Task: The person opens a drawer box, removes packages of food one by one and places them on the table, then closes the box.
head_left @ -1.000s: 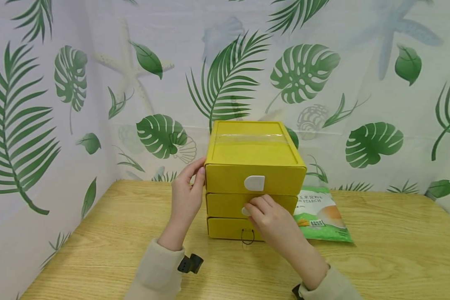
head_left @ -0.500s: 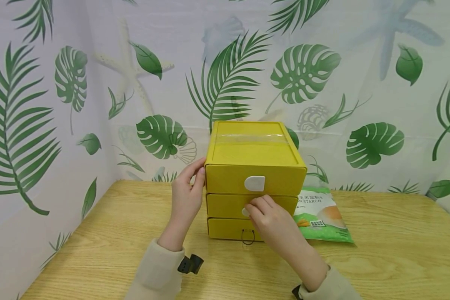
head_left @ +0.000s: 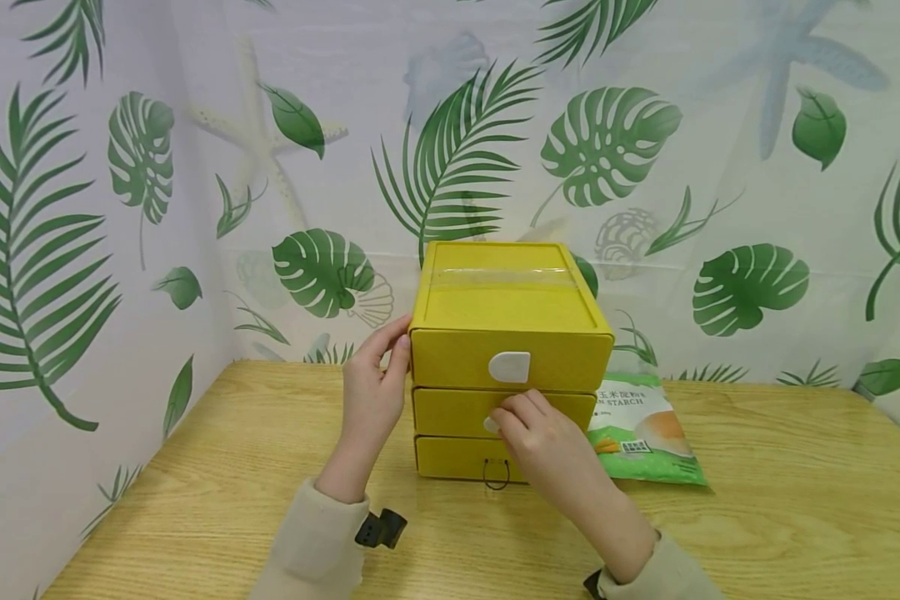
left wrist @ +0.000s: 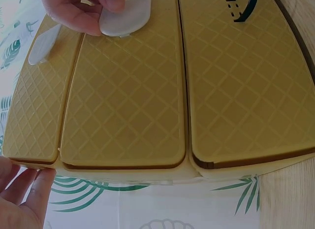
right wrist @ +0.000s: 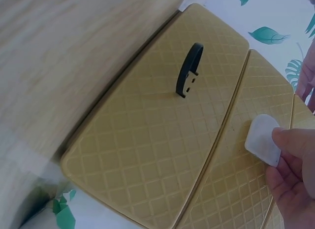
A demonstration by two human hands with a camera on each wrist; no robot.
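Observation:
A yellow three-drawer box point(head_left: 506, 292) stands on the table, its drawers closed. White rounded tabs serve as handles on the top and middle drawers, while a black loop point(head_left: 497, 473) hangs from the bottom one. My right hand point(head_left: 551, 446) pinches the middle drawer's white tab point(right wrist: 262, 139) between thumb and fingers, as the right wrist view shows. With its fingers against the box's left side, my left hand point(head_left: 375, 383) steadies near the top drawer's edge. In the left wrist view those fingertips point(left wrist: 42, 187) touch the box's corner.
A green and white bag of corn starch point(head_left: 645, 433) lies to the right of the box, partly behind it. Clear tape point(head_left: 502, 277) crosses the box's top. The wooden table point(head_left: 780, 500) meets a leaf-printed cloth point(head_left: 450, 125) at the back and left.

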